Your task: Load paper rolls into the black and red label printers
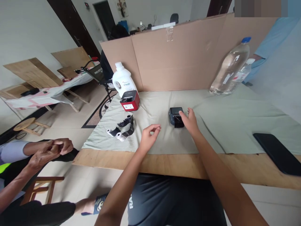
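Note:
A small dark portable label printer (172, 116) rests on the cloth in front of me, with a strip of shiny black film (179, 121) hanging over its front. My right hand (190, 121) is at the printer's right side. Its thumb reaches the top edge, apart from the other fingers, and I cannot tell how firmly it touches. My left hand (150, 135) hovers left of the printer, fingers curled and thumb close to the index finger, with nothing visible in it. Farther left lie several white rolls (120, 136) with black strips unrolled from them.
A red and black box-shaped device (130, 102) stands before a white jug (124, 80). Clear bottles (231, 69) stand back right, against a cardboard partition (176, 59). A black phone (277, 152) lies at the right edge. Another person's clasped hands (51, 149) are at left.

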`<move>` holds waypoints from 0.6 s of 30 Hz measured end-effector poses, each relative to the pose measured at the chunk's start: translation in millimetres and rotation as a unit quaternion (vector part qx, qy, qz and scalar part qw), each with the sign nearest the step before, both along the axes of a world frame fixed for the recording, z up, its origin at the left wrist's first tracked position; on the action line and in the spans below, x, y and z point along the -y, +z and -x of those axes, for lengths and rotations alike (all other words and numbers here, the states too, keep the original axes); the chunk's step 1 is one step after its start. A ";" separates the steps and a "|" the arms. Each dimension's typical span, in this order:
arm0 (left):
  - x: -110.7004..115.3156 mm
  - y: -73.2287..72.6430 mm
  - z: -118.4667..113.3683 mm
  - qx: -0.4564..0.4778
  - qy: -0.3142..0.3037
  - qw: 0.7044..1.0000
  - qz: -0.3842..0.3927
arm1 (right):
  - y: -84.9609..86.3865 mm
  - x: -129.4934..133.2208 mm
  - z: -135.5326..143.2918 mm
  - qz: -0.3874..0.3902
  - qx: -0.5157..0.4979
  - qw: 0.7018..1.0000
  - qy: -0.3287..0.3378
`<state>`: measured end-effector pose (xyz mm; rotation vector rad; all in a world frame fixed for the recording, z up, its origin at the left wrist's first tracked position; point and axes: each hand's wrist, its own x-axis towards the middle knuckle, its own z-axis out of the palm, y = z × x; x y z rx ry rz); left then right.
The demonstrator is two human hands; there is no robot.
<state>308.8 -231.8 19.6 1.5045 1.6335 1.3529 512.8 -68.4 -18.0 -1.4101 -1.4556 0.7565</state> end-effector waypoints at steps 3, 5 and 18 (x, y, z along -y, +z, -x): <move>-81.5 10.4 -8.6 0.175 0.046 0.979 0.097 | -11.5 -14.8 -9.8 0.004 -0.064 0.997 0.047; -127.8 13.8 -12.3 0.231 0.038 0.961 0.145 | -21.5 -17.9 -13.8 -0.003 -0.090 0.995 0.051; -191.4 -21.5 -13.6 0.285 -0.098 0.932 0.203 | -27.1 -14.1 -16.1 -0.001 -0.128 0.987 0.092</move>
